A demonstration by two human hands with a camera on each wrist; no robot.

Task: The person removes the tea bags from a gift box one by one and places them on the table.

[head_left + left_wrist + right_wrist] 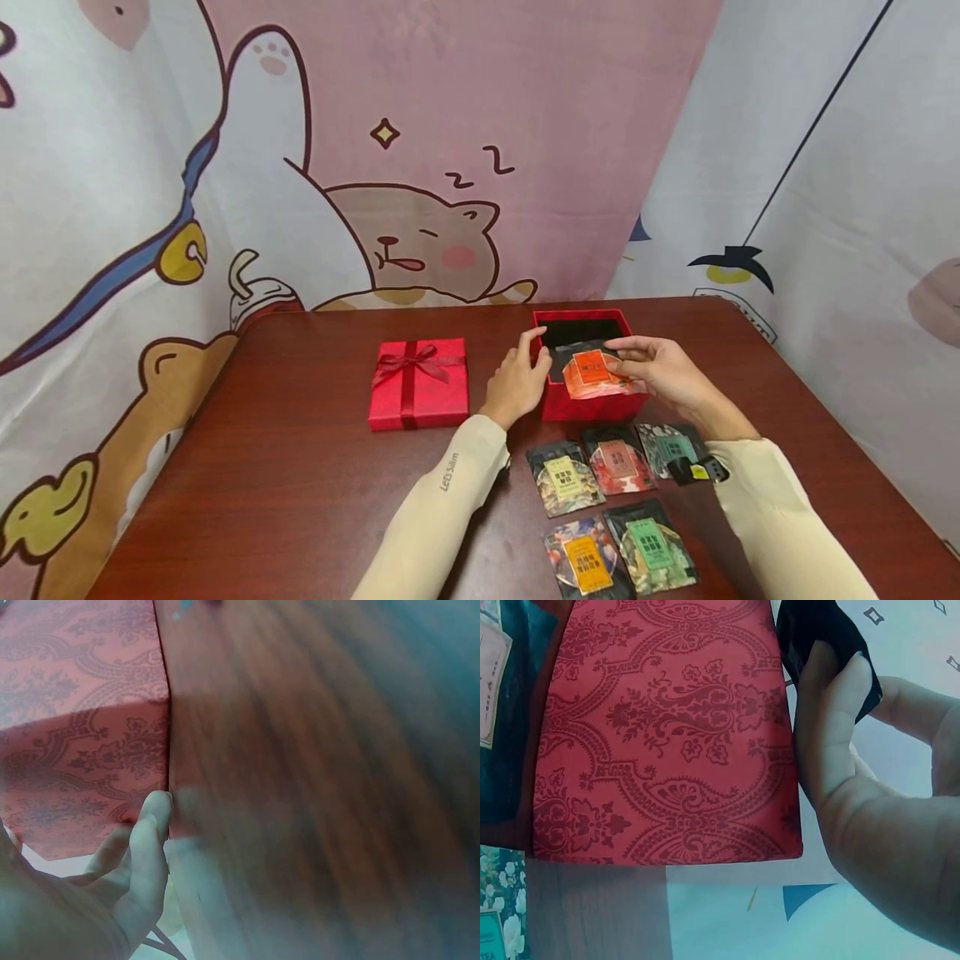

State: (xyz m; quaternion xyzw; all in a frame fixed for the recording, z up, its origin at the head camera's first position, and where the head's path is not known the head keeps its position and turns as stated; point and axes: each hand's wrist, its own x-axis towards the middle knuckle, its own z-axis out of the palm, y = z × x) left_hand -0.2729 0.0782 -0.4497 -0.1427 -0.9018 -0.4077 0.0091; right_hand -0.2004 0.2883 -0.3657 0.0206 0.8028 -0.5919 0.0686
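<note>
A red gift box (588, 408) with a dark inside stands uncovered at the back of the table, its walls patterned in the right wrist view. My right hand (671, 375) pinches an orange-labelled tea pouch (587, 372) between thumb and fingers, holding it tilted over the box's opening. Only the pouch's dark side (821, 626) shows in the right wrist view. At the box's left side is my left hand (516, 382), index finger and thumb spread near the wall. The left wrist view shows its fingers (150, 862) by the box's edge; firm contact is unclear.
The red lid (442, 400) with a ribbon bow lies left of the box. In front of the box lie several pouches, with yellow (564, 478), pink (618, 460), green (651, 546) and orange-yellow (588, 562) labels. Another pouch (666, 446) is partly under the right wrist.
</note>
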